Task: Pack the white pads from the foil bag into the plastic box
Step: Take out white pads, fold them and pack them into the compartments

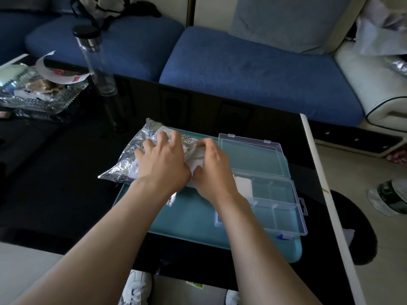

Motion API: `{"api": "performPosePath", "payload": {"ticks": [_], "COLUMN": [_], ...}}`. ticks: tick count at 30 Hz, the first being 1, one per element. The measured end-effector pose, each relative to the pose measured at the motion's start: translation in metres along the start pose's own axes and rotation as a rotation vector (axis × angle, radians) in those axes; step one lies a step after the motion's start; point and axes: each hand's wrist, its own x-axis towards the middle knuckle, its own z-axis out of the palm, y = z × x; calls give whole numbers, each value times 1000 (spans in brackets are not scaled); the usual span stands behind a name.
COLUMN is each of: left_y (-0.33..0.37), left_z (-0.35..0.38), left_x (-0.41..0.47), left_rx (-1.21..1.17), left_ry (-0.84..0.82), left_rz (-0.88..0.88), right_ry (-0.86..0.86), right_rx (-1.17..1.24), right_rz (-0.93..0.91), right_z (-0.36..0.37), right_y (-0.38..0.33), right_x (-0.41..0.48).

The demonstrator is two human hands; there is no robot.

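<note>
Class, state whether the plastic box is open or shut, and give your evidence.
Open: the plastic box has its lid folded back flat, compartments exposed.

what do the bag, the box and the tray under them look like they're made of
The bag looks like thin metallised foil or film: silver, shiny, sharply crinkled, with glints. The box looks like clear rigid plastic, glossy, since the tray shows through its lid and dividers. The tray is teal and matte, probably plastic or silicone, but the look leaves that open.
</note>
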Motion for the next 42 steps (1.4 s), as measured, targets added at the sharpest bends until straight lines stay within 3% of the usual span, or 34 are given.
{"api": "performPosePath", "payload": {"ticks": [14,19,25,35,42], "left_y": [8,12,11,13,13], "left_z": [6,5,5,-1,1], "left_x": [-1,3,8,1,-7], "left_rx": [35,-50,-112,31,222], "left_ry": [71,149,138,50,-199], "left_rz": [-85,191,178,139,178], "right_ry": [123,48,-11,113,71], "right_rx": [-2,39,168,24,92], "right_rz": [150,93,246,239,180], "right_z": [-14,-13,-15,-17,-25], "right_y": [-3,2,6,9,0], "right_x": [6,8,11,13,5]}}
